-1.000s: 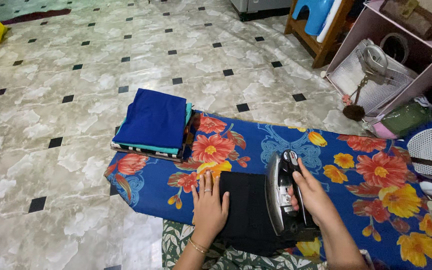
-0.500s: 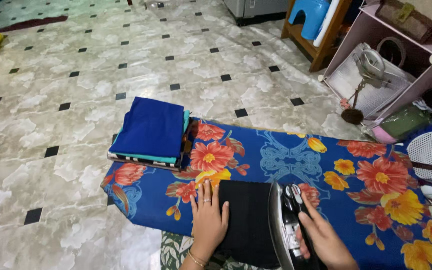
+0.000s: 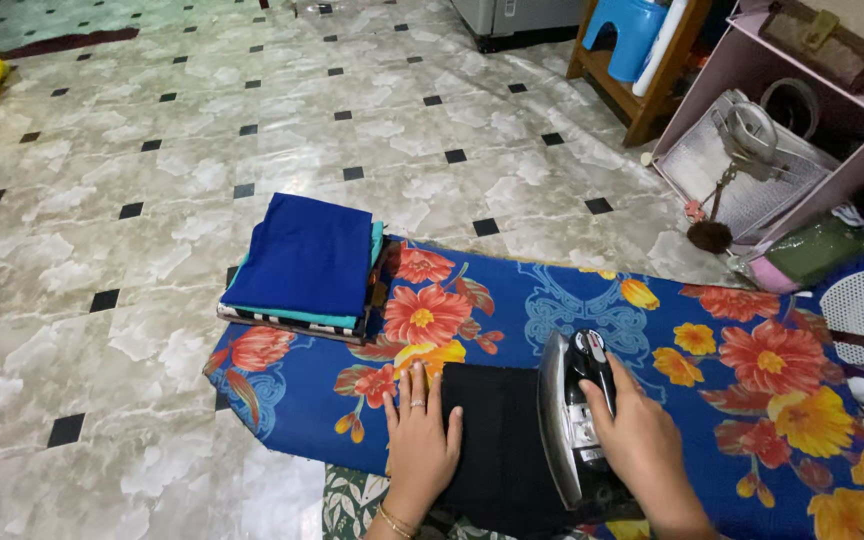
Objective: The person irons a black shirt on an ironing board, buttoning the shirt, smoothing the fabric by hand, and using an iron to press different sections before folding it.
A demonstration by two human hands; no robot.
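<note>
Head view shows you kneeling over a pale marble-patterned tile floor with small black diamond insets, which fills most of what you see. Spread across it is a blue cloth mat printed with large red and yellow flowers, reaching from the left of centre to the right edge. At the far right stands a pink open shelf unit with a silvery mesh bag leaning in it, and beside that a wooden stool frame holding a blue plastic stool. On the mat's far left corner sits a stack of folded clothes topped by a deep blue piece, with a teal layer and a striped one beneath it. Just in front of you, on the mat's near edge, lies a black folded garment. Your left hand lies flat on the garment's left part, fingers stretched out and close together, palm down, with a ring on one finger and a thin bangle at the wrist. Your right hand is wrapped tight around the handle of a black and silver electric iron, fingers curled over the top. The iron rests on the garment's right side, its pointed nose aimed away from you, well apart from the folded stack
</note>
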